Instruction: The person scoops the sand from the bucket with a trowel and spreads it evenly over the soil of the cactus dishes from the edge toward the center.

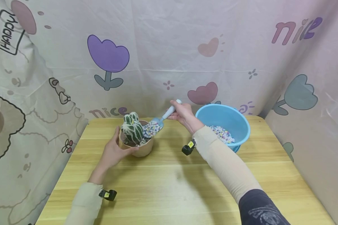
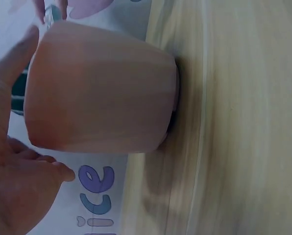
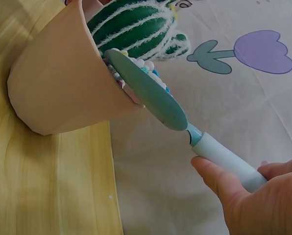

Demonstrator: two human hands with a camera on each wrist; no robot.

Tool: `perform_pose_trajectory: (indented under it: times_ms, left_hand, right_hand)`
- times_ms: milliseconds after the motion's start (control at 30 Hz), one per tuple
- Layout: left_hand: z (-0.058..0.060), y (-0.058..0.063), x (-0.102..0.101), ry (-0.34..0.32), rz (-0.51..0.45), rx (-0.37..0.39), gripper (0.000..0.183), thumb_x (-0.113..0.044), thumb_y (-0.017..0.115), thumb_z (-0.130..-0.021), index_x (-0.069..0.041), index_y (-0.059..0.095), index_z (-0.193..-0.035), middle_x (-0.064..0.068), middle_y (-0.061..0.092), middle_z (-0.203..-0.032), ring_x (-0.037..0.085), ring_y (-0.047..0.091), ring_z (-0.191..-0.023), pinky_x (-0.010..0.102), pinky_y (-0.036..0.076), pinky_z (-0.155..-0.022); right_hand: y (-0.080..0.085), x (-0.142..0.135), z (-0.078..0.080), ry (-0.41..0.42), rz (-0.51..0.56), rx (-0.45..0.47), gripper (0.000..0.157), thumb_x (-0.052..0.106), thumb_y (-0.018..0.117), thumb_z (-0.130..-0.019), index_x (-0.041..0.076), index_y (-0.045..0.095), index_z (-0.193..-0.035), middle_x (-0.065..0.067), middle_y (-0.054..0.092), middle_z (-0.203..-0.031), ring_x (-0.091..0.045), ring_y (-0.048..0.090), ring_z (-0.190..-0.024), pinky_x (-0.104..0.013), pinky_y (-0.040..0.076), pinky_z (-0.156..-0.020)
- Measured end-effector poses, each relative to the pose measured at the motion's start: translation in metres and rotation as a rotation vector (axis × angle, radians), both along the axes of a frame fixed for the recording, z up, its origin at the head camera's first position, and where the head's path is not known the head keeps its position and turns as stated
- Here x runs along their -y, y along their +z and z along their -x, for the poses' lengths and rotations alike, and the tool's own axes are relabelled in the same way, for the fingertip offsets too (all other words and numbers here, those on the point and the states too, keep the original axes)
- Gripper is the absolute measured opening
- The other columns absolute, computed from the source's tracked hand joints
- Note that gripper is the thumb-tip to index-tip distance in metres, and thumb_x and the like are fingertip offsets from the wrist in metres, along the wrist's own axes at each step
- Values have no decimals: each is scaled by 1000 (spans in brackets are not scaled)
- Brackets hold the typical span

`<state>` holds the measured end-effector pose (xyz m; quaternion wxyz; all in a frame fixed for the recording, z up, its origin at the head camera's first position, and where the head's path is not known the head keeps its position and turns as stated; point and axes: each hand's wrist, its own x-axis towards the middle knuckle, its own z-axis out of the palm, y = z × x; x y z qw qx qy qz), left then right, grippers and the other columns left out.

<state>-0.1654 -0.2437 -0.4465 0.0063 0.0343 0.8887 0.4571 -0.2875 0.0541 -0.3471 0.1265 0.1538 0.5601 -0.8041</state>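
A green cactus (image 1: 131, 132) with white fuzzy stripes stands in a tan flowerpot (image 1: 143, 151) at the table's back left. My left hand (image 1: 113, 153) grips the pot from its left side, the thumb along the front near the rim. My right hand (image 1: 184, 116) pinches the pale handle of a small blue trowel (image 3: 151, 95). Its blade, loaded with multicoloured pebbles (image 1: 151, 128), reaches over the pot's right rim beside the cactus. In the right wrist view the blade's underside hides part of the pebbles. The pot's base rests on the table in the left wrist view.
A light blue tub (image 1: 243, 131) holding more multicoloured pebbles (image 1: 223, 135) stands at the back right, partly behind my right forearm. Beneath everything is a wooden table (image 1: 157, 187). A printed cloth (image 1: 163, 47) hangs behind the table and at both sides.
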Motion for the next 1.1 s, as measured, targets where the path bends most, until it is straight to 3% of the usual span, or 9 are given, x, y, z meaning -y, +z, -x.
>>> perform_pose_trajectory:
  times_ms: [167, 433, 767, 900, 1100]
  left_hand:
    - [7, -6, 1, -31, -33, -2, 132, -45, 91, -82, -20, -4, -170, 26, 17, -174, 50, 27, -157, 63, 31, -128]
    - [6, -10, -8, 17, -93, -10, 127, -46, 93, -80, -26, 7, -171, 23, 25, -173, 47, 32, -156, 60, 34, -128]
    - [-5, -7, -22, 127, -9, -2, 140, -58, 91, -76, -10, 0, -170, 27, 22, -172, 47, 30, -157, 61, 30, -129]
    - [-6, -7, -17, 102, -1, 10, 141, -59, 92, -75, -12, -2, -170, 22, 14, -175, 48, 26, -158, 62, 28, -130]
    - [-1, -3, 1, -3, -18, 12, 137, -46, 93, -79, -14, -5, -169, 14, 3, -178, 50, 19, -159, 61, 25, -130]
  right_hand:
    - [1, 1, 0, 9, -4, 4, 53, 18, 66, -105, -7, 44, -147, -37, 58, -141, -46, 68, -124, -55, 62, -98]
    - [3, -1, -1, 22, -33, -12, 58, 20, 66, -105, -6, 41, -150, -37, 63, -135, -47, 68, -123, -54, 63, -98]
    - [6, -3, -2, 19, -37, -25, 54, 20, 66, -105, -8, 45, -146, -37, 64, -133, -47, 68, -122, -53, 64, -96]
    - [6, -4, -1, 9, -33, -19, 53, 20, 66, -105, -8, 46, -145, -37, 64, -133, -47, 68, -122, -54, 63, -97]
    - [6, -4, -2, 15, -47, -24, 53, 21, 66, -105, -8, 46, -145, -38, 60, -138, -46, 68, -121, -52, 65, -95]
